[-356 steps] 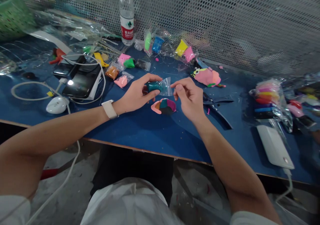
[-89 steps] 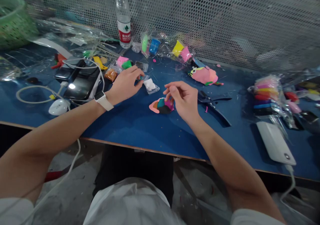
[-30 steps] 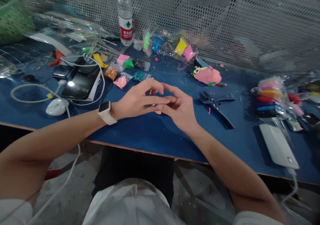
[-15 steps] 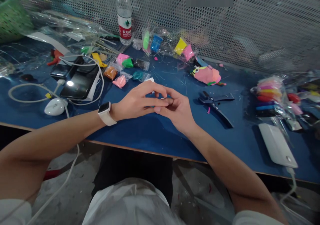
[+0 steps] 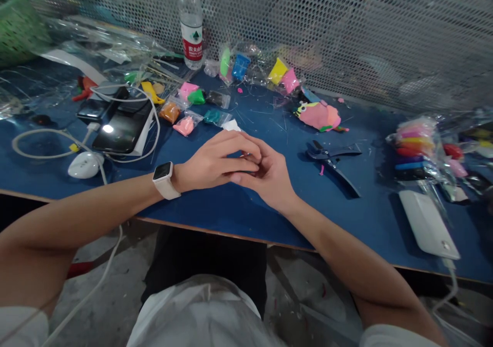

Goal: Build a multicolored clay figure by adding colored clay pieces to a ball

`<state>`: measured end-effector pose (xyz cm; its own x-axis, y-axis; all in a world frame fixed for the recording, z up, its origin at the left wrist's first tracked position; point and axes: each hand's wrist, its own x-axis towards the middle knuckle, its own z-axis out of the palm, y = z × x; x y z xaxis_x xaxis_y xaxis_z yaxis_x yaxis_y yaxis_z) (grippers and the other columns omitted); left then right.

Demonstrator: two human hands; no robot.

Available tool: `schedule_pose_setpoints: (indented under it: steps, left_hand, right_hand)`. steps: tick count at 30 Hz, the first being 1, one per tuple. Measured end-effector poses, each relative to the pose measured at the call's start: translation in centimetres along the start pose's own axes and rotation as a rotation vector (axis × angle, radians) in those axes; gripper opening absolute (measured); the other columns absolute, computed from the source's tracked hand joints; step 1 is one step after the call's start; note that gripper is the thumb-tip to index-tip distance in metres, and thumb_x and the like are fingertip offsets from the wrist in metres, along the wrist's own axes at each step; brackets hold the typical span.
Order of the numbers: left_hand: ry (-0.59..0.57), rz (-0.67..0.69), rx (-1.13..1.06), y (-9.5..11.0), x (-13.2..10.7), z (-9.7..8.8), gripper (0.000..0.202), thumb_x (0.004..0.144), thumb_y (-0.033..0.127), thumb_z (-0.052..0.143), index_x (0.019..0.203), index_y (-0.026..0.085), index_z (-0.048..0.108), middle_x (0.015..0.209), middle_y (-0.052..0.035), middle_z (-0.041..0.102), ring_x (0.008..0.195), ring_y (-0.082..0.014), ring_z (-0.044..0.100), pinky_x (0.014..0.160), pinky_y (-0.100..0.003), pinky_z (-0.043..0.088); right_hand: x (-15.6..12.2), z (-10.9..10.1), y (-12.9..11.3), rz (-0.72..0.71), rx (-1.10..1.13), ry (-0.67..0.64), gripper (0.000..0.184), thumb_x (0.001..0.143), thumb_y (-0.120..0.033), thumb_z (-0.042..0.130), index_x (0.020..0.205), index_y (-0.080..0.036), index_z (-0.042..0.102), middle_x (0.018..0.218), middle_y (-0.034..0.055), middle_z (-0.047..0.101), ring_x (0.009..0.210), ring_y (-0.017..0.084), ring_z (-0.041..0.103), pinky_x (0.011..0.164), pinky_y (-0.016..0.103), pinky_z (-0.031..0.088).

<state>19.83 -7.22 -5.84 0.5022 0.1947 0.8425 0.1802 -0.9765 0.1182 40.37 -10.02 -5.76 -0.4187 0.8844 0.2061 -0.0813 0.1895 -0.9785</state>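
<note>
Touching together, left hand (image 5: 211, 161) and right hand (image 5: 272, 177) hide any grip; white lump (image 5: 231, 125) beyond looks soft, best pinched lightly at its edge.

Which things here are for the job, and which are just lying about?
Probably for the job, being nearest: white piece, teal bag, coral bag, orange bag. Anything held is hidden.

Probably just lying about: bottle, phone, basket, white box.

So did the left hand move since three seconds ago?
Yes. Against the orange clay packet, the left hand has moved rightward and nearer the front edge of the table.
</note>
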Motion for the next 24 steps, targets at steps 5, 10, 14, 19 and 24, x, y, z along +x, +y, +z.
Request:
schedule_pose_setpoints:
  steps: [5, 10, 14, 19, 24]
  left_hand:
    - [-0.003, 0.019, -0.016, -0.1, -0.1, 0.0, 0.025, 0.122, 0.039, 0.058, 0.124, 0.027, 0.079, 0.12, -0.0096, 0.084, 0.113, -0.0235, 0.08, 0.103, -0.042, 0.064]
    - [-0.012, 0.025, 0.0, 0.0, 0.0, 0.0, 0.021, 0.121, 0.036, 0.059, 0.121, 0.027, 0.078, 0.118, -0.0089, 0.084, 0.111, -0.0243, 0.079, 0.099, -0.042, 0.063]
    - [0.011, 0.025, 0.054, -0.3, 0.0, -0.1, 0.018, 0.121, 0.034, 0.061, 0.125, 0.028, 0.077, 0.118, -0.0082, 0.083, 0.108, -0.023, 0.078, 0.096, -0.041, 0.062]
    - [0.014, 0.013, 0.139, -1.0, -0.1, -0.4, 0.027, 0.121, 0.042, 0.063, 0.139, 0.03, 0.077, 0.119, -0.0079, 0.083, 0.106, -0.0225, 0.077, 0.093, -0.042, 0.06]
    - [0.041, 0.017, 0.122, -1.3, 0.1, -0.8, 0.016, 0.118, 0.037, 0.07, 0.129, 0.031, 0.079, 0.117, -0.0059, 0.084, 0.102, -0.0216, 0.077, 0.091, -0.042, 0.058]
  right_hand:
    - [0.0, 0.2, 0.1, -0.037, -0.012, 0.009, 0.089, 0.075, -0.058, 0.109, 0.152, -0.031, 0.075, 0.13, 0.0058, 0.084, 0.113, 0.027, 0.082, 0.095, 0.041, 0.075]
    - [0.0, 0.2, 0.0, -0.013, 0.0, 0.013, 0.093, 0.072, -0.057, 0.11, 0.154, -0.032, 0.073, 0.141, 0.007, 0.083, 0.12, 0.03, 0.083, 0.1, 0.045, 0.075]
    - [0.0, -0.1, -0.1, 0.008, 0.002, 0.05, 0.092, 0.073, -0.06, 0.109, 0.154, -0.033, 0.073, 0.123, 0.0041, 0.088, 0.103, 0.027, 0.084, 0.093, 0.043, 0.076]
    - [0.0, -0.6, -0.6, 0.044, 0.015, 0.08, 0.093, 0.077, -0.062, 0.107, 0.157, -0.032, 0.071, 0.105, 0.0015, 0.089, 0.101, 0.029, 0.087, 0.096, 0.047, 0.077]
    - [0.3, -1.0, -0.7, 0.07, 0.04, 0.101, 0.091, 0.077, -0.062, 0.107, 0.155, -0.033, 0.072, 0.102, 0.0001, 0.091, 0.086, 0.025, 0.086, 0.091, 0.046, 0.078]
